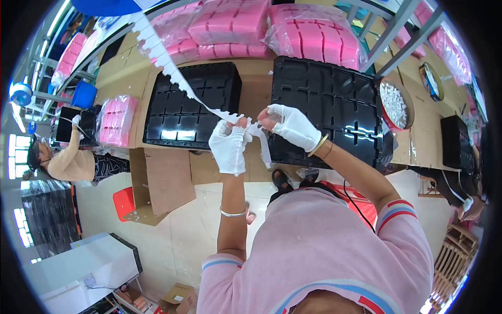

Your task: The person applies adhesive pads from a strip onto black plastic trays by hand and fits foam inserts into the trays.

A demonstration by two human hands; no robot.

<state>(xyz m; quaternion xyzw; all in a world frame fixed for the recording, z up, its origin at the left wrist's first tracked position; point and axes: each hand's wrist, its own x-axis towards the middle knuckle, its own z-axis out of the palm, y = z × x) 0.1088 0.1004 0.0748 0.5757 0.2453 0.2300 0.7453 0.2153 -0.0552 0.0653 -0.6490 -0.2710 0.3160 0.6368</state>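
A long white strip (172, 68) with a notched edge runs down from the upper left to my hands. My left hand (229, 148), in a white glove with bare fingertips, is closed on it. Beyond those fingers the tail of the strip hangs down. My right hand (294, 129), gloved likewise, is closed in a pinch right beside the strip; what its fingertips hold is too small to make out. Under my right hand lies a black tray (324, 99) with cross-shaped marks. A second black tray (193, 102) lies behind and left of my left hand.
Plastic-wrapped pink foam blocks (230, 23) line the back of the cardboard-covered table (255, 78). At right stands a round tub (410, 102) of small white pieces. Metal bars (408, 39) rise at upper right. An open carton (167, 180) is below left; a co-worker (68, 162) is farther left.
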